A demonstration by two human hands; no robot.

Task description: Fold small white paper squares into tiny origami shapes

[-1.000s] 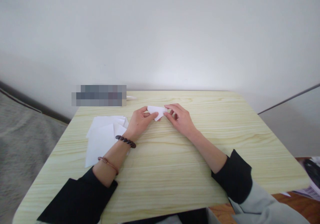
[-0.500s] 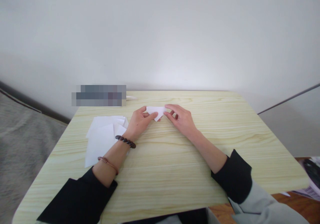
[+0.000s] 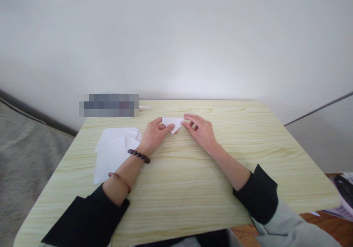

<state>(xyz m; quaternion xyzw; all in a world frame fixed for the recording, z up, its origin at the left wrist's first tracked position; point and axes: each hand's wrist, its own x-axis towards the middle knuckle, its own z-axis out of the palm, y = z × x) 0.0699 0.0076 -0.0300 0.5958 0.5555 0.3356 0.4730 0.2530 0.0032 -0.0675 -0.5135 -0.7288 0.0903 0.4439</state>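
Observation:
A small white folded paper [image 3: 171, 122], roughly a triangle with its point downward, is held up over the table between my hands. My left hand [image 3: 156, 132] grips its left part, thumb lying across the front and fingers behind. At its right corner, my right hand [image 3: 200, 128] pinches the paper between thumb and index finger, the other fingers curled. The fingers behind the paper are partly hidden.
Several loose sheets of white paper [image 3: 110, 155] lie overlapping on the wooden table [image 3: 187, 188], left of and partly under my left forearm. A blurred-out object [image 3: 109, 106] sits at the back left. A white wall [image 3: 176, 41] rises behind the table.
My right thumb and index finger have shifted slightly to the right at the paper's corner. The left hand and the paper have barely moved.

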